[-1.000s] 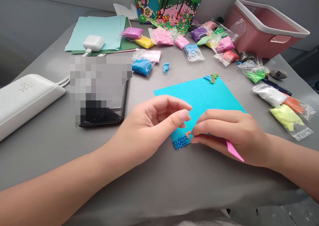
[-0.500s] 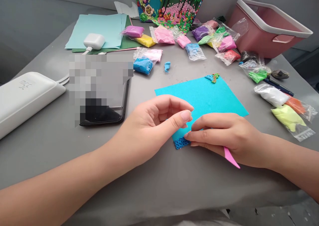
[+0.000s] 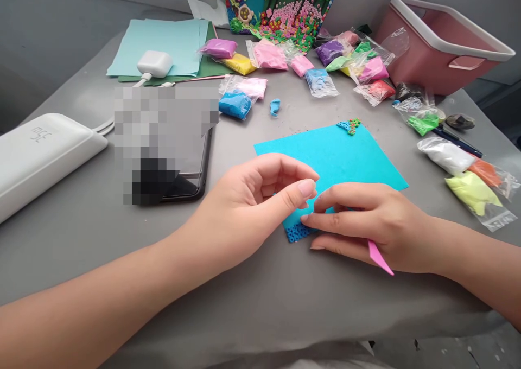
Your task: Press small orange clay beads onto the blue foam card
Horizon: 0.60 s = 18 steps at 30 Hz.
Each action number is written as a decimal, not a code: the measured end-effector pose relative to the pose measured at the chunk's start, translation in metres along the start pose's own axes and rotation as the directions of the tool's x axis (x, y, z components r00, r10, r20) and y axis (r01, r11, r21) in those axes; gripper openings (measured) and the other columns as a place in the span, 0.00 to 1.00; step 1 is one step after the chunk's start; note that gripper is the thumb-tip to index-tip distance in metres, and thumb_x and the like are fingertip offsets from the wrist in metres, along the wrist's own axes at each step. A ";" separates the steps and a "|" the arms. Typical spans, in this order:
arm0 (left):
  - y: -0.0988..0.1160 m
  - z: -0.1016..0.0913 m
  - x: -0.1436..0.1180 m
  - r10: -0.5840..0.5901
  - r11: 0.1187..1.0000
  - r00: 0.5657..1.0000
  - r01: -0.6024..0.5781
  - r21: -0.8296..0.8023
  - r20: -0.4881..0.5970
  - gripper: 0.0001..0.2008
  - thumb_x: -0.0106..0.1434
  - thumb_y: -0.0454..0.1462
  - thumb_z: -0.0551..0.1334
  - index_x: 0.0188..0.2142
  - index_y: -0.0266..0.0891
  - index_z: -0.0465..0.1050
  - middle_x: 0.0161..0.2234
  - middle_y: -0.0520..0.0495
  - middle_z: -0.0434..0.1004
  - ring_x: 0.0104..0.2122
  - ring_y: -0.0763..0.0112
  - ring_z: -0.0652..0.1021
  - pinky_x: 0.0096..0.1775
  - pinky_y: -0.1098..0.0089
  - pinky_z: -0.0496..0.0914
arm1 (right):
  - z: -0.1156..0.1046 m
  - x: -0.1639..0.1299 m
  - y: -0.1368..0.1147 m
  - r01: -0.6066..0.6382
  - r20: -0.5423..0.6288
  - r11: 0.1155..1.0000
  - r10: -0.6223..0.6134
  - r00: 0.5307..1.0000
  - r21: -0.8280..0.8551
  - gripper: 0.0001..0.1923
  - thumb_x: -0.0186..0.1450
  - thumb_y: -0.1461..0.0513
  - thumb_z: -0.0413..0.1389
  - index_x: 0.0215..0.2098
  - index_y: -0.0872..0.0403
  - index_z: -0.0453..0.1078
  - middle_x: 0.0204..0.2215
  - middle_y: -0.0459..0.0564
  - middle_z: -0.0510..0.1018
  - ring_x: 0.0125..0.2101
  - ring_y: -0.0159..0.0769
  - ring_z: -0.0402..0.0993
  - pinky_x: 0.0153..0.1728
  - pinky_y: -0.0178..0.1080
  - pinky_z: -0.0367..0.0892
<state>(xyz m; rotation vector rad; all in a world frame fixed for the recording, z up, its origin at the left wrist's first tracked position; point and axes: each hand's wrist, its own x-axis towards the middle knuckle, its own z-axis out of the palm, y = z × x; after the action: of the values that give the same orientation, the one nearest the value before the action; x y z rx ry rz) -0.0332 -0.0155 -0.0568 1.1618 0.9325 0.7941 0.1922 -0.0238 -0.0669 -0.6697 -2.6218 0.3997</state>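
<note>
A bright blue sheet of card (image 3: 345, 157) lies on the table beneath my hands. Small dark blue clay rings (image 3: 298, 231) cover its near left corner, and a patch of light blue, orange and green clay bits (image 3: 349, 126) decorates the far corner. My left hand (image 3: 268, 201) hovers over the card's left edge, fingers curled and thumb against the fingertips; whatever they pinch is hidden. Tucked in my right hand (image 3: 366, 222) is a pink plastic clay tool (image 3: 380, 258), its pointed end showing below the palm. A right fingertip touches the card beside the blue rings.
Several bags of coloured clay (image 3: 268, 55) lie across the back and right. A blue clay scrap (image 3: 275, 107) sits behind the card. To the left are a phone (image 3: 191, 184) and a white power bank (image 3: 44, 157). A pink bin (image 3: 431, 59) stands back right.
My right hand's lower finger has moved down, away from the finger above it, exposing more of the blue rings. The left hand keeps its pinch. The view has shifted slightly.
</note>
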 end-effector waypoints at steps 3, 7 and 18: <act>-0.001 -0.001 0.000 0.003 1.000 1.000 -0.003 0.017 -0.001 0.05 0.65 0.40 0.69 0.37 0.41 0.79 0.33 0.59 0.81 0.36 0.82 0.81 0.38 0.86 0.75 | 0.000 0.001 0.000 0.006 0.014 1.000 -0.006 1.000 -0.021 0.11 0.72 0.60 0.57 0.47 0.58 0.77 0.40 0.55 0.82 0.33 0.34 0.76 0.32 0.37 0.72; -0.003 -0.003 0.000 0.012 1.000 1.000 -0.012 0.017 0.020 0.06 0.62 0.41 0.71 0.37 0.42 0.79 0.34 0.58 0.81 0.36 0.81 0.81 0.38 0.86 0.75 | -0.001 0.001 -0.002 0.057 0.041 0.990 -0.052 0.998 -0.131 0.13 0.72 0.57 0.57 0.49 0.56 0.77 0.38 0.53 0.82 0.32 0.35 0.76 0.31 0.39 0.70; -0.004 -0.004 0.001 0.005 1.000 0.998 -0.007 0.025 0.064 0.06 0.63 0.41 0.71 0.38 0.44 0.79 0.35 0.60 0.82 0.37 0.82 0.81 0.40 0.88 0.73 | -0.012 0.002 -0.009 0.006 -0.121 0.989 0.011 0.993 0.144 0.21 0.78 0.59 0.40 0.47 0.59 0.74 0.41 0.58 0.77 0.42 0.36 0.75 0.45 0.38 0.72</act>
<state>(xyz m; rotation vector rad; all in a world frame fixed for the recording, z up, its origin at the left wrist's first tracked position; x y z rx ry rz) -0.0362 -0.0143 -0.0617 1.2057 0.8892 0.7478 0.1924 -0.0283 -0.0529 -0.6288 -2.4501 0.5272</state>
